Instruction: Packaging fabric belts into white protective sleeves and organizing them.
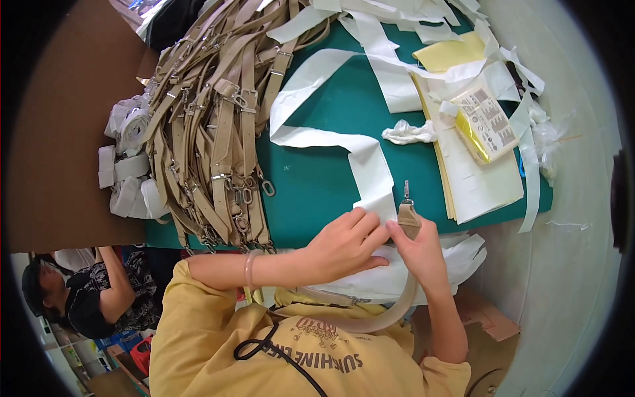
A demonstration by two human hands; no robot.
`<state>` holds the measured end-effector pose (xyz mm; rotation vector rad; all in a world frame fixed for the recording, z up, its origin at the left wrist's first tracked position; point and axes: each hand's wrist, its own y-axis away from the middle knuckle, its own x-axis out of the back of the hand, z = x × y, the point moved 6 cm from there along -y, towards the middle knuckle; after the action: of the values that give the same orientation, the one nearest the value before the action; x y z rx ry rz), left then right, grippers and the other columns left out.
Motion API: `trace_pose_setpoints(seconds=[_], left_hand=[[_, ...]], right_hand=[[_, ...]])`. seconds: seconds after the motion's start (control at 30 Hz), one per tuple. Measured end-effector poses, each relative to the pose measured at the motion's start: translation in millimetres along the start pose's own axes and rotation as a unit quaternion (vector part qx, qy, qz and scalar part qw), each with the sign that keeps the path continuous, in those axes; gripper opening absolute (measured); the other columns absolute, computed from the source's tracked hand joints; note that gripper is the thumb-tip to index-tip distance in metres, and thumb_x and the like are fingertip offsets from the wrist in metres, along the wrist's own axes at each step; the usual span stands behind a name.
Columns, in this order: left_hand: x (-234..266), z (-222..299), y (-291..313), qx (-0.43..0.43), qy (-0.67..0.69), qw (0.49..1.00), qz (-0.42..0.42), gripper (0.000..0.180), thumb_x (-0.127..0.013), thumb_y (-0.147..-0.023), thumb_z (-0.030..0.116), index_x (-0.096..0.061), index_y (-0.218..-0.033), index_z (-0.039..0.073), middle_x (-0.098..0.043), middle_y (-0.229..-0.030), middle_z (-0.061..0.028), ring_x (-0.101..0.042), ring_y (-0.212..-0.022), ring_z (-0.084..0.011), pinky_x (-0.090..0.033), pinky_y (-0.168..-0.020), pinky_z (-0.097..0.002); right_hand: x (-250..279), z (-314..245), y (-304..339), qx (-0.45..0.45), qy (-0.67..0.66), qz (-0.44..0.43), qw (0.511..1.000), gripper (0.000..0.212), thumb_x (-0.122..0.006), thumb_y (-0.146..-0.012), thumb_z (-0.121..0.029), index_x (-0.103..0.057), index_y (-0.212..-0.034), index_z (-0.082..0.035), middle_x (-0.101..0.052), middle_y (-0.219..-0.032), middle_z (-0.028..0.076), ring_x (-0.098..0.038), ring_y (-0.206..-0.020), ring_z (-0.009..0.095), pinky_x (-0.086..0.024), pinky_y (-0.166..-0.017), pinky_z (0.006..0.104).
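Right of one tangled heap of buckled beige straps, too dense to count, I saw two hands: the left hand pinched one long white papery strip, the right hand gripped one silver-clipped beige strap. Farther right, one yellow-and-white packet topped pale sheets on the green tabletop, beside a pale wall.

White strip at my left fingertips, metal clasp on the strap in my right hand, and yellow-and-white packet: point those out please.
White strip [311, 137]: head view, on its middle stretch.
Metal clasp [407, 194]: head view, on its body.
Yellow-and-white packet [488, 123]: head view, on its printed face.
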<state>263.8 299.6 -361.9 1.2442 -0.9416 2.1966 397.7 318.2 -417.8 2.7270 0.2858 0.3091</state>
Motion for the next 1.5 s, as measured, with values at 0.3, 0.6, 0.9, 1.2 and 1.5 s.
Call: trace_pose_setpoints(seconds=[0.3, 0.6, 0.9, 1.2, 1.5], left_hand=[[-5, -40, -90, 0.044, 0.119, 0.988, -0.093, 0.023, -0.066, -0.080, 0.021, -0.057, -0.093, 0.004, -0.060, -0.092, -0.0116, -0.059, -0.090, -0.0298, -0.050, -0.071, -0.0392], [-27, -79, -109, 0.018, -0.218, 0.976, 0.017, 0.025, -0.068, -0.080, 0.029, -0.061, -0.090, 0.006, -0.057, -0.093, -0.0095, -0.057, -0.087, -0.0263, -0.047, -0.071, -0.0358], [-34, 4, -32, -0.016, -0.042, 0.994, -0.096, 0.015, -0.065, -0.076, 0.008, -0.054, -0.086, 0.004, -0.050, -0.085, -0.0082, -0.053, -0.076, -0.0235, -0.046, -0.067, -0.0321], [-40, -1, -49, 0.060, 0.002, 0.969, -0.238, 0.012, -0.061, -0.084, 0.011, -0.056, -0.081, 0.001, -0.057, -0.080, -0.0127, -0.059, -0.079, -0.0300, -0.050, -0.065, -0.0385], [-53, 8, -74, 0.066, 0.043, 0.962, -0.263, 0.022, -0.066, -0.083, 0.019, -0.057, -0.076, 0.000, -0.059, -0.072, -0.0136, -0.061, -0.069, -0.0328, -0.048, -0.059, -0.0398]], right_hand=[[22, 33, 21, -0.095, -0.205, 0.054, 0.973, 0.016, -0.061, -0.090, -0.014, -0.053, -0.078, -0.007, -0.044, -0.058, -0.006, -0.036, -0.047, 0.003, -0.027, -0.042, 0.0208], [25, 30, 16, -0.077, -0.206, 0.059, 0.974, 0.021, -0.063, -0.090, -0.016, -0.051, -0.075, -0.007, -0.043, -0.057, -0.004, -0.035, -0.045, 0.004, -0.027, -0.041, 0.0208], [21, 26, 12, -0.074, -0.213, 0.050, 0.973, 0.021, -0.059, -0.092, -0.017, -0.052, -0.076, -0.005, -0.043, -0.057, -0.003, -0.038, -0.045, 0.005, -0.028, -0.040, 0.0215], [42, 31, 50, -0.049, -0.283, 0.115, 0.951, 0.026, -0.034, -0.101, -0.032, -0.041, -0.109, -0.008, -0.052, -0.066, 0.007, -0.046, -0.047, 0.011, -0.035, -0.045, 0.0242], [45, 44, 87, -0.007, -0.212, 0.055, 0.976, 0.038, -0.044, -0.100, -0.032, -0.057, -0.100, 0.003, -0.059, -0.072, 0.008, -0.057, -0.060, 0.012, -0.045, -0.056, 0.0246]])
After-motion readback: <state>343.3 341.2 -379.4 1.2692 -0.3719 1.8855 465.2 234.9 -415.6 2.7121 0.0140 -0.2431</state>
